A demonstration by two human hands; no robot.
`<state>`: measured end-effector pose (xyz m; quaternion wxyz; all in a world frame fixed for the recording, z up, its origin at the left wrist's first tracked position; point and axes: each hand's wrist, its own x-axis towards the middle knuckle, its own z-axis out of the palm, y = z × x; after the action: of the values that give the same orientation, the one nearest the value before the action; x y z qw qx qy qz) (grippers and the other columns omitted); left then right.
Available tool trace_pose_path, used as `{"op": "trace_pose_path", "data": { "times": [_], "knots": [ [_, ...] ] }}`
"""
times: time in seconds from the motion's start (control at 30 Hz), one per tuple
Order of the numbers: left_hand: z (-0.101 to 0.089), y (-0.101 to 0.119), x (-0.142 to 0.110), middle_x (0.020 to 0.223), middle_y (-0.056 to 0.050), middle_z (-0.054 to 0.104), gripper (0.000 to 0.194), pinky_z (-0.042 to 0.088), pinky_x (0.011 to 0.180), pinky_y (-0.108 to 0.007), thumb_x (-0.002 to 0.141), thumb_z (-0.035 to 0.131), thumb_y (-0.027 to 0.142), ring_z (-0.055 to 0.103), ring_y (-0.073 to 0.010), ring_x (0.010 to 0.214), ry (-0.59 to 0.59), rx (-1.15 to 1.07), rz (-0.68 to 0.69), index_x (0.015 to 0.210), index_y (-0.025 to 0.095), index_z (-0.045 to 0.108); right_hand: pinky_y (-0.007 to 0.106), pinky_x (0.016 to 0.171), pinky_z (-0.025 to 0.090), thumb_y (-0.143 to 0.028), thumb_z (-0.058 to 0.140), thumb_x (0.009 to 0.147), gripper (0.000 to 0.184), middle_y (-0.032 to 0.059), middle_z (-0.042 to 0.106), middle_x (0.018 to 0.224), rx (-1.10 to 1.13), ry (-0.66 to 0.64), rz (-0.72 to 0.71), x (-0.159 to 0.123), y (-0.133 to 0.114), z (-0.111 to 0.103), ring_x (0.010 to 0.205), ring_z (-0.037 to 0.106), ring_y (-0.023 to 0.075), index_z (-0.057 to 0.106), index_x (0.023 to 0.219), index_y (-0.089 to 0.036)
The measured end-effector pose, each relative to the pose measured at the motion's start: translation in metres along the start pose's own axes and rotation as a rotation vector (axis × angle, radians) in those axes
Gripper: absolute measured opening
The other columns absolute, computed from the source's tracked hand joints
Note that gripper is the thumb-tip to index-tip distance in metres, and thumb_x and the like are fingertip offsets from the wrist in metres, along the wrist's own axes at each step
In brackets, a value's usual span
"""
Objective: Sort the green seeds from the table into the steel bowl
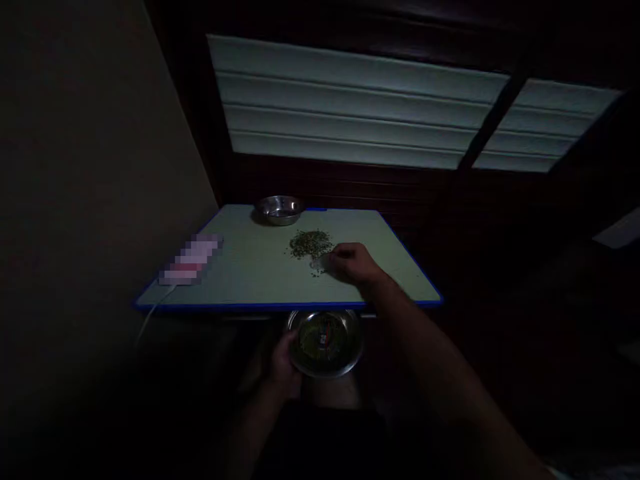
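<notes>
My left hand (285, 360) is closed on the left rim of a shiny metal bowl (357, 357), just under the table's front edge and over my lap. Its inside looks dark greenish, and what is in it cannot be told. Over the table, my right hand (354, 263) has its fingers curled and pressed together beside a loose pile of small brownish-green grains (311, 244). A pale, whitish patch (316, 263) shows by its fingertips, with a few stray grains around it. What the fingers hold, if anything, is too dark to make out.
A second metal bowl (280, 212) stands at the table's back left. A blurred-out pink and white object (191, 260) with a white cable (154, 315) lies at the left edge. The pale table (250, 280) has a blue rim. Behind it is a slatted window (350, 100).
</notes>
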<state>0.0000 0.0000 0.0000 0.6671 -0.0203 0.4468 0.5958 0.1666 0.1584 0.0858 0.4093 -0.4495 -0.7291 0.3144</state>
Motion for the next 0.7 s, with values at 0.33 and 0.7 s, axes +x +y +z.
{"op": "trace_pose_path", "data": {
  "times": [0.33,0.7],
  "knots": [
    [-0.012,-0.005,0.014,0.071,-0.008,0.076,0.016,0.058,0.078,-0.04,0.065,0.067,0.027,0.073,-0.0317,0.085,-0.092,0.031,0.053,0.074,0.015,0.073,0.027,0.068,0.043,-0.029,0.061,0.07,0.016,0.0021,0.066,0.068,-0.078,0.064,-0.022,0.003,0.003,0.001,0.067,0.057,0.0145,0.069,0.07,-0.015],
    [-0.01,-0.005,0.012,0.074,-0.009,0.077,0.017,0.058,0.079,-0.039,0.068,0.065,0.026,0.073,-0.0304,0.086,-0.108,0.031,0.052,0.075,0.015,0.075,0.027,0.066,0.041,-0.028,0.053,0.07,0.018,0.0011,0.062,0.065,-0.169,0.264,0.036,0.006,0.005,-0.004,0.065,0.054,0.0145,0.066,0.069,-0.016]
  ]
}}
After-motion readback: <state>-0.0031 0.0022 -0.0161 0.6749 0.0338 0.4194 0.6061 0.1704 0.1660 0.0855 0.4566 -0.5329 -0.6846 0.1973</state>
